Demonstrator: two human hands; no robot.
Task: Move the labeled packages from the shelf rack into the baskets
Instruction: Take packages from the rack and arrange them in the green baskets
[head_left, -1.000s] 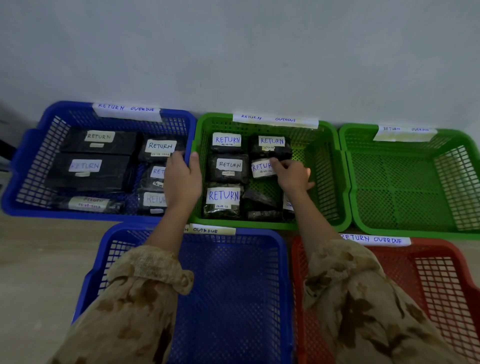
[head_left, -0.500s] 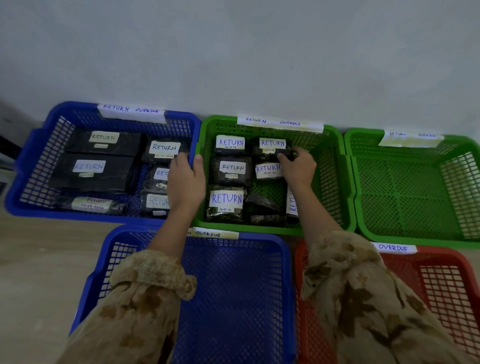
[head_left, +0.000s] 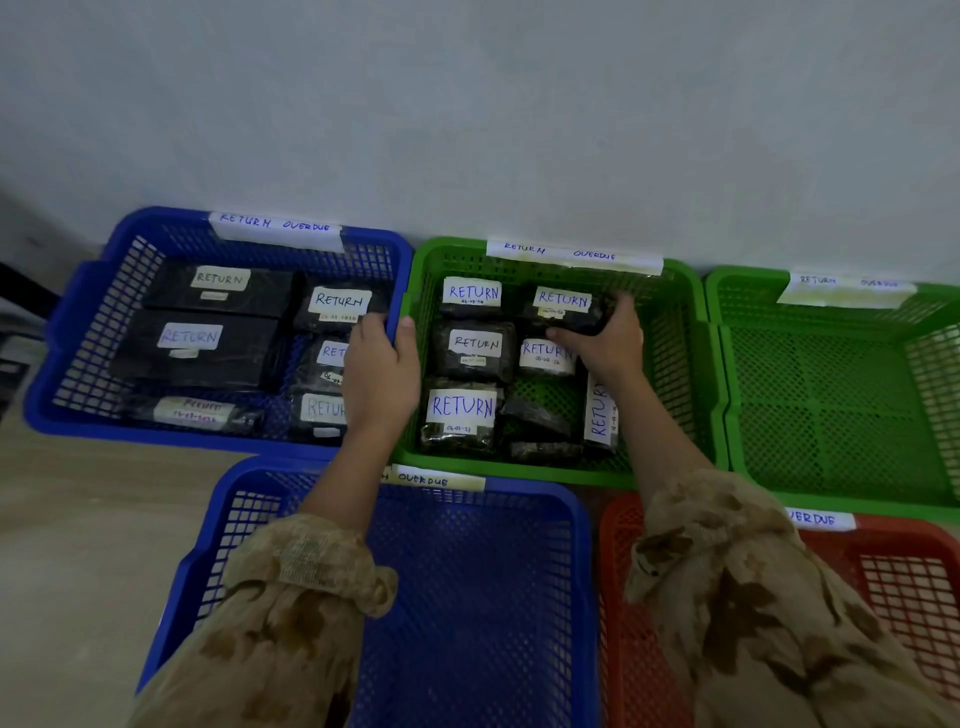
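Observation:
Several dark packages with white "RETURN" labels lie in the far blue basket (head_left: 67, 332) and in the middle green basket (head_left: 675, 332). My left hand (head_left: 382, 369) grips the adjoining rims of these two baskets, thumb on the green side. My right hand (head_left: 605, 338) reaches into the green basket and closes around the back-right package (head_left: 563, 306), fingers on its right end, thumb under its front edge. Another labeled package (head_left: 545, 356) lies just in front of it, and a large one (head_left: 460, 415) sits at the front left.
A green basket (head_left: 841, 395) at the far right holds nothing. A near blue basket (head_left: 483, 597) and a red basket (head_left: 904, 582) lie under my forearms, both without packages. White "RETURN OVERDUE" strips mark the rims. A grey wall stands behind; bare floor on the left.
My right hand moved from the middle package back to the rear-right package and closed around it. My left hand stayed on the basket rims.

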